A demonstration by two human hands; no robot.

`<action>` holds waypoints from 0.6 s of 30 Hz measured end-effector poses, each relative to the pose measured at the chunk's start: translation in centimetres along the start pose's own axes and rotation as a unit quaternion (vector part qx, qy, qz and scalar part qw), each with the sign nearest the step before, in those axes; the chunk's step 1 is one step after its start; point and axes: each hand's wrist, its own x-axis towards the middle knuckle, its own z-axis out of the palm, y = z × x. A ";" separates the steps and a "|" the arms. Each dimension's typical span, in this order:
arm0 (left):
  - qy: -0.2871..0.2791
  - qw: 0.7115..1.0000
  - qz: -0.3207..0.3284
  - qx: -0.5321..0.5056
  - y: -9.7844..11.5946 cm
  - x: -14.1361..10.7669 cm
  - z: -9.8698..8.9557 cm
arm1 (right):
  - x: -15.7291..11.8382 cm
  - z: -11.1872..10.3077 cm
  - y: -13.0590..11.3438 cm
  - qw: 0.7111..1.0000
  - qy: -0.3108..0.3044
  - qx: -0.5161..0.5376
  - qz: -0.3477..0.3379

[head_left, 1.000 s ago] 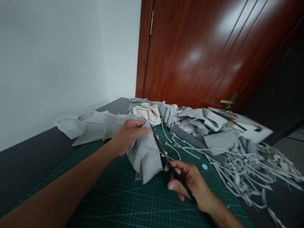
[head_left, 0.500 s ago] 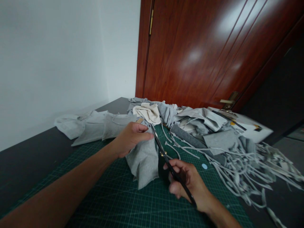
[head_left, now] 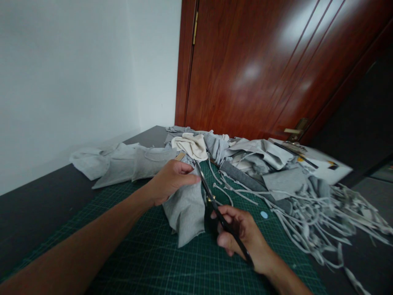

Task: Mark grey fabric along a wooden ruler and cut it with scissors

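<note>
A piece of light grey fabric (head_left: 187, 213) hangs from my left hand (head_left: 172, 180), its upper edge pinched between thumb and fingers. My right hand (head_left: 239, 233) is closed around the black handles of a pair of scissors (head_left: 211, 198). The blades point up and away, along the right edge of the fabric beside my left fingertips. They look nearly closed; whether cloth lies between them I cannot tell. Below both hands spreads a green cutting mat (head_left: 144, 254) with a printed grid.
Grey cloth pieces (head_left: 119, 164) lie at the left by the wall. Behind my hands are a cream cloth (head_left: 192, 146) and more grey scraps. A tangle of grey fabric strips (head_left: 310, 221) covers the right side, near a white box (head_left: 331, 164). A wooden door (head_left: 245, 73) stands behind.
Hardly anything differs. The hanging fabric's lower corner has shifted very slightly downward, and both hands keep their hold in nearly the same place.
</note>
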 end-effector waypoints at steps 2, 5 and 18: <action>-0.003 1.000 -0.001 -0.009 0.2 -0.1 0.1 | 0.0 0.0 -0.1 1.000 0.003 -0.004 0.004; 0.003 0.999 0.004 -0.032 0.4 -0.2 0.1 | 0.0 0.0 -0.3 1.000 0.005 -0.008 0.005; 0.038 0.996 0.038 -0.075 0.8 -0.2 0.3 | -0.1 -0.4 0.4 0.999 -0.031 0.036 -0.013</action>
